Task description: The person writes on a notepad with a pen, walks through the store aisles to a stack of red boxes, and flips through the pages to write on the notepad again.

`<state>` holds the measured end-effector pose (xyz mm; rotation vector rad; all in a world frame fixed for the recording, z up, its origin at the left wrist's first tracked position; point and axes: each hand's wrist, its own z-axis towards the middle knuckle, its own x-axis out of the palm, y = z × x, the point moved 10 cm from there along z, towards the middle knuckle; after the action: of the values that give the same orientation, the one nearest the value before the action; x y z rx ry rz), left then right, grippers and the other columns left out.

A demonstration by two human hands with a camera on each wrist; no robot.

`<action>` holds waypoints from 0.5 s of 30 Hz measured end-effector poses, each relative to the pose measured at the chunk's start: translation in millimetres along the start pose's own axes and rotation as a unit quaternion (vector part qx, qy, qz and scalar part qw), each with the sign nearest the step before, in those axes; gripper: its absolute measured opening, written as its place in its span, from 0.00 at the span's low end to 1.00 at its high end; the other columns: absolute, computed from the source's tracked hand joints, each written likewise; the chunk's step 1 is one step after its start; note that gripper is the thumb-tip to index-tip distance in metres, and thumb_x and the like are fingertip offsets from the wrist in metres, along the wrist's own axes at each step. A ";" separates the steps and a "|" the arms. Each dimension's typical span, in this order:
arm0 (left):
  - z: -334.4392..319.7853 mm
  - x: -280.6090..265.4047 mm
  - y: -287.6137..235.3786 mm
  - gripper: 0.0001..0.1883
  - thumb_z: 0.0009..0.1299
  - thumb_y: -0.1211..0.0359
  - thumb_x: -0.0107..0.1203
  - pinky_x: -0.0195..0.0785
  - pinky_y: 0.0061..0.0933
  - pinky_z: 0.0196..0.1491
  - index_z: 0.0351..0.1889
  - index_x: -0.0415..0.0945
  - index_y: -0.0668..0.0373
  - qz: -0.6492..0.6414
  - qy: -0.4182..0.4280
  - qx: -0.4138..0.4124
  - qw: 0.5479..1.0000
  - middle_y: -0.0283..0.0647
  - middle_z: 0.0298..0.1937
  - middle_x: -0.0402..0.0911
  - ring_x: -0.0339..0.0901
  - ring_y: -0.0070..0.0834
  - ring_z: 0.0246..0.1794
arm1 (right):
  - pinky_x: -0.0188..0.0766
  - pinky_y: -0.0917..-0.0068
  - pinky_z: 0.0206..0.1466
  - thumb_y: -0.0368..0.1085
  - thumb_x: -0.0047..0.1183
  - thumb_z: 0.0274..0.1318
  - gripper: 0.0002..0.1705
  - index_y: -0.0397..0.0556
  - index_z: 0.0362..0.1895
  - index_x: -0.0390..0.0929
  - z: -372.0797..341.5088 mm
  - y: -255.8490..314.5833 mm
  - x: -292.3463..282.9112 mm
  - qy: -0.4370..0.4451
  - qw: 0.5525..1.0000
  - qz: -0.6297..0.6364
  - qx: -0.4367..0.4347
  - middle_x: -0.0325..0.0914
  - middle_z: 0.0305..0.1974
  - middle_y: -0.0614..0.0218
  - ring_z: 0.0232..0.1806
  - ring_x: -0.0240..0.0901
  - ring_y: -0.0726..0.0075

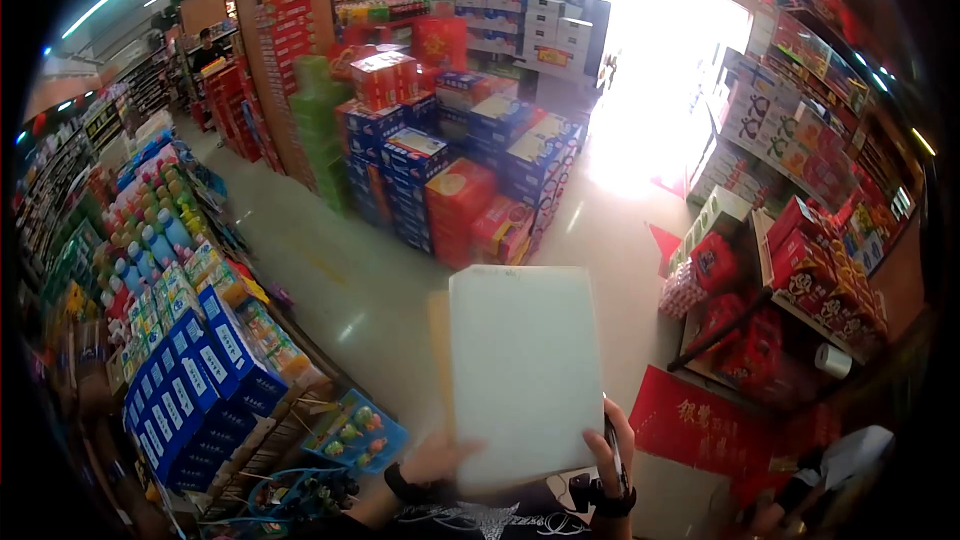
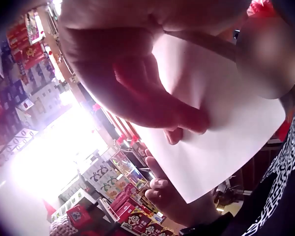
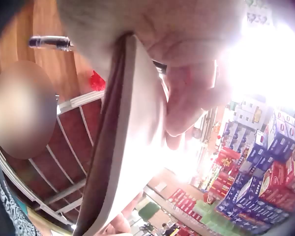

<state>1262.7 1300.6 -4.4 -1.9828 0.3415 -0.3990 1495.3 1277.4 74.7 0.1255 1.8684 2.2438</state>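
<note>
A pad of white paper [image 1: 525, 370] with a tan layer along its left side is held upright-tilted in front of the body. My right hand [image 1: 610, 445] grips its lower right edge, with a dark pen [image 1: 612, 430] also in the hand; the pen [image 3: 49, 43] sticks out in the right wrist view. At the lower left edge, my left hand [image 1: 440, 460] is blurred, its fingers reaching over the page. In the left wrist view the loosely bent fingers of my left hand [image 2: 142, 88] lie over the blank sheet [image 2: 211, 132]; its thumb is hidden.
Stacked blue and red cartons [image 1: 410, 155] stand ahead. Blue boxes [image 1: 200, 390] and bottled goods line the left, with a blue basket [image 1: 395, 432] low beside them. Shelves with red packages [image 1: 815, 270] are on the right, near a red mat [image 1: 690, 420]. A bright doorway lies beyond.
</note>
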 end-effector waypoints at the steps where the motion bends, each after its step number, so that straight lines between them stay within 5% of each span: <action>1: 1.5 -1.1 5.3 0.19 0.65 0.65 0.54 0.68 0.23 0.35 0.49 0.69 0.66 -0.007 -0.002 0.004 1.000 0.36 0.35 0.76 0.73 0.22 0.34 | 0.63 0.75 0.50 0.29 0.52 0.49 0.28 0.37 0.56 0.62 -1.9 -3.9 0.7 0.014 0.999 -0.027 -0.013 0.73 0.44 0.60 0.45 0.68 0.69; 6: -1.3 -0.3 -18.6 0.20 0.64 0.70 0.54 0.67 0.22 0.42 0.52 0.66 0.68 -0.009 0.006 0.102 0.995 0.39 0.43 0.76 0.73 0.22 0.40 | 0.61 0.70 0.56 0.32 0.59 0.43 0.41 0.38 0.62 0.54 -10.3 -24.3 7.7 0.047 0.997 -0.062 0.017 0.70 0.49 0.53 0.52 0.66 0.61; 15: -5.7 -7.6 -18.0 0.18 0.63 0.72 0.54 0.69 0.24 0.44 0.50 0.68 0.69 -0.076 -0.022 0.150 0.985 0.40 0.44 0.76 0.74 0.24 0.42 | 0.67 0.65 0.52 0.37 0.70 0.32 0.60 0.43 0.67 0.42 -14.9 -10.7 29.3 0.110 0.987 -0.119 0.025 0.70 0.50 0.46 0.50 0.71 0.51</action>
<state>1254.5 1306.6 13.3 -1.7227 0.0950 -0.4734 1465.0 1271.3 59.3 -0.3318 1.9290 2.1202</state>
